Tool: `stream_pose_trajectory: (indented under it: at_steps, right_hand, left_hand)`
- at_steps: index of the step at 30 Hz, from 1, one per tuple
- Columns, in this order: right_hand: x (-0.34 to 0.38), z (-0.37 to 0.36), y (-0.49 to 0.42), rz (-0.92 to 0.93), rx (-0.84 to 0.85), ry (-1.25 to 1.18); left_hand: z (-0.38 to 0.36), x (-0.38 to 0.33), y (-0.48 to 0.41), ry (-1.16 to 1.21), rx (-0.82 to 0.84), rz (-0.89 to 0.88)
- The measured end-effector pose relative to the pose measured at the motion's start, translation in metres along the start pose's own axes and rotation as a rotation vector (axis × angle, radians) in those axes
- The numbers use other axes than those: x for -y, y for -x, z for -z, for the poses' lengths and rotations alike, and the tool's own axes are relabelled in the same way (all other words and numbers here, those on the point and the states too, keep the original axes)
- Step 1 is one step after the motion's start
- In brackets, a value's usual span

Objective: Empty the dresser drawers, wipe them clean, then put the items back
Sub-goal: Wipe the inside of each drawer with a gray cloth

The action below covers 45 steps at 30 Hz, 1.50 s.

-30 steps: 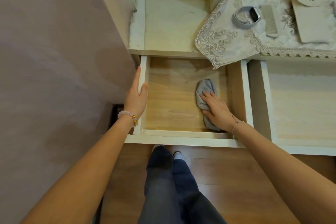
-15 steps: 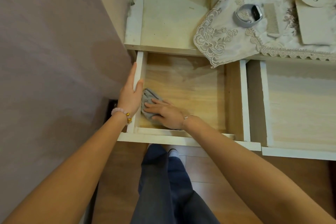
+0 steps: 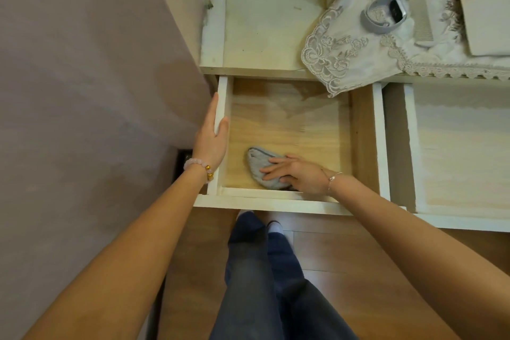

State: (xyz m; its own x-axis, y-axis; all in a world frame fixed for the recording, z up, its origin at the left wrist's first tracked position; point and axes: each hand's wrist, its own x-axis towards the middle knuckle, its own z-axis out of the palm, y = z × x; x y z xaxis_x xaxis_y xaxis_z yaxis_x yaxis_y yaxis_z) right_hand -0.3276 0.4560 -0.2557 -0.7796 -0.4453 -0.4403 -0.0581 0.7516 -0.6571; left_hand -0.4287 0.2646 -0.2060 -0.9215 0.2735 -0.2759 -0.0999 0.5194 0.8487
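The left drawer (image 3: 361, 130) is pulled out, with white walls, a bare wooden floor and nothing inside but a cloth. My right hand (image 3: 296, 175) presses the grey cloth (image 3: 258, 164) flat on the drawer floor near the front wall, fingers straight and pointing left. My left hand (image 3: 211, 136) holds the drawer's left wall, thumb inside and fingers along the outside. A second drawer (image 3: 408, 146) stands open to the right, its pale floor bare.
On the dresser top lies a lace runner (image 3: 345, 55) with a grey smartwatch (image 3: 383, 15), a comb (image 3: 420, 21) and a beige pouch (image 3: 485, 14). A mauve wall (image 3: 82, 91) closes in on the left. My legs (image 3: 262, 279) stand on the wooden floor below the drawer.
My right hand swept the cloth from the drawer's right side to its front-left corner, then back toward the front middle. My left hand has stayed on the drawer wall.
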Motion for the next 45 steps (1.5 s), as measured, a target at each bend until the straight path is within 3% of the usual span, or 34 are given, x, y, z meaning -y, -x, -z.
stream_pose_trajectory:
  at_steps: [5, 11, 25, 28, 34, 39, 42, 45]
  right_hand:
    - [-0.039, 0.010, 0.053, -0.126, -0.088, 0.008]
    - [-0.036, 0.008, 0.056, -0.240, -0.210, -0.046]
    - [-0.035, 0.005, 0.020, -0.479, -0.740, -0.371]
    - [-0.034, 0.006, 0.022, -0.481, -0.704, -0.323]
    - [-0.035, 0.002, 0.041, -0.362, -0.368, -0.085]
    - [-0.041, 0.003, 0.032, -0.277, -0.535, -0.120]
    - [-0.036, 0.008, 0.021, -0.331, -0.714, -0.200]
    - [-0.026, 0.011, 0.016, -0.375, -0.783, -0.267]
  left_hand:
    - [0.000, 0.001, 0.001, 0.018, 0.007, -0.002]
    - [-0.001, 0.003, -0.001, 0.015, 0.012, 0.002]
    - [-0.001, 0.001, 0.000, 0.034, 0.009, 0.022]
    - [0.000, 0.001, -0.002, 0.035, 0.009, 0.015]
    - [0.000, 0.002, -0.002, 0.039, 0.013, 0.016]
    - [-0.001, 0.004, -0.002, 0.028, 0.007, 0.008]
    - [0.000, 0.004, -0.002, 0.023, 0.018, 0.010]
    - [0.002, 0.003, -0.003, 0.017, 0.032, 0.002]
